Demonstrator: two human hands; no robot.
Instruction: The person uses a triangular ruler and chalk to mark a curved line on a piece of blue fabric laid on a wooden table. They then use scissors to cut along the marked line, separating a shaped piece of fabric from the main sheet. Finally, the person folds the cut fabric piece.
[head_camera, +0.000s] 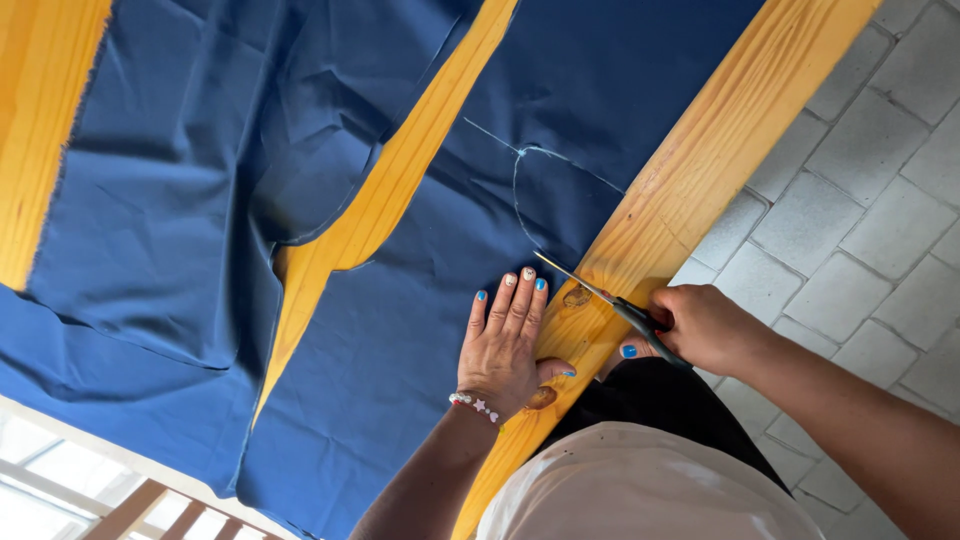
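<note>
Dark blue fabric lies spread over a wooden table, with a pale chalk curve drawn on it near the table's edge. My left hand presses flat on the fabric, fingers spread, a beaded bracelet at the wrist. My right hand grips black-handled scissors, whose blades point at the fabric's edge right by the lower end of the chalk line. A second piece of blue fabric lies to the left, separated by a curved gap of bare wood.
Grey paving stones cover the ground to the right of the table. My white top and dark lower garment fill the lower middle. White railing bars show at the lower left.
</note>
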